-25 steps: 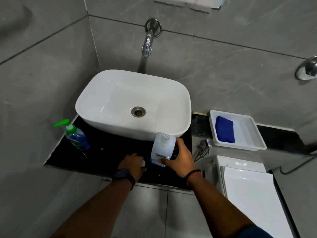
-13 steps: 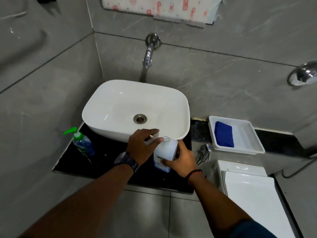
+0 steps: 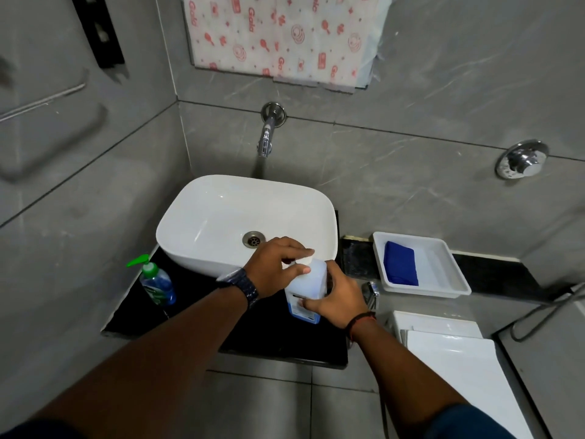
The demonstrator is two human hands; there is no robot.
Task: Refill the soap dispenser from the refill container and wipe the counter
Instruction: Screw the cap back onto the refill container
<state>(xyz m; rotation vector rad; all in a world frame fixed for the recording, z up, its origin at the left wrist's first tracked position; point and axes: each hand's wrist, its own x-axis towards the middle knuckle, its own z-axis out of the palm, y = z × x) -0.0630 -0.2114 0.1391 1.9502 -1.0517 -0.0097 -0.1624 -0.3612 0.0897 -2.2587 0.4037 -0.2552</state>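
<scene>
A pale translucent refill container point(image 3: 308, 285) with a blue-and-white label stands upright on the black counter point(image 3: 196, 312), just in front of the white basin point(image 3: 247, 217). My right hand point(image 3: 337, 297) grips its side. My left hand point(image 3: 278, 264) is over its top, fingers closed on the white cap point(image 3: 305, 260). The soap dispenser point(image 3: 156, 282), a clear blue-filled bottle with a green pump, stands at the counter's left end, apart from both hands. A folded blue cloth point(image 3: 400, 267) lies in a white tray point(image 3: 443, 277) to the right.
A chrome tap point(image 3: 267, 134) juts from the grey tiled wall above the basin. A white toilet cistern and lid point(image 3: 459, 359) sit at lower right, with a chrome spray fitting point(image 3: 371, 291) beside the counter. A patterned sheet point(image 3: 285, 39) hangs above.
My left hand rose from the counter beside the container to its top and now holds the cap there. The camera tilted upward. My right hand kept its grip on the container.
</scene>
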